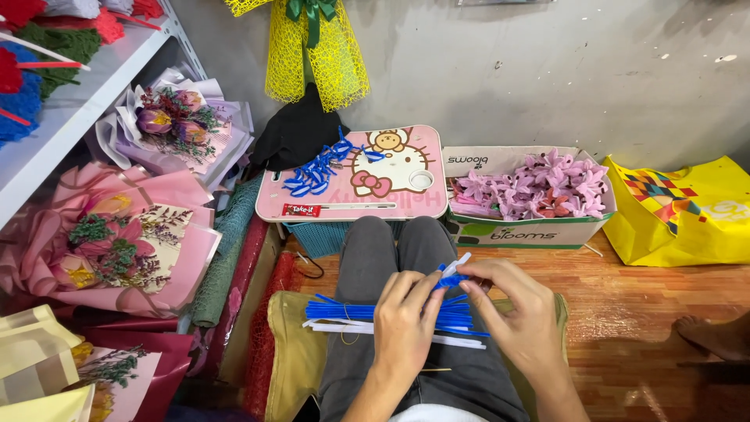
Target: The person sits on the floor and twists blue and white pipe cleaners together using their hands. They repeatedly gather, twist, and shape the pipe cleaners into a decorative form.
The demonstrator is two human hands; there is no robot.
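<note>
My left hand (404, 319) and my right hand (517, 307) meet above my lap, and together they pinch a small blue pipe-cleaner piece with a white stem (451, 273). Beneath them a bundle of blue and white pipe cleaners (351, 314) lies across my grey-trousered legs. In front of my knees stands a small pink lap table (391, 205). Several twisted blue pipe-cleaner shapes (316, 173) lie on its left half, and a small red packet (301, 209) sits near its front edge.
A cardboard box (516, 230) full of pink pipe-cleaner flowers stands right of the table, with a yellow bag (687, 215) beyond it. Wrapped bouquets (125, 242) crowd the left under a white shelf (70, 117). Yellow mesh (316, 55) hangs on the wall. Another person's foot (715, 336) rests at right.
</note>
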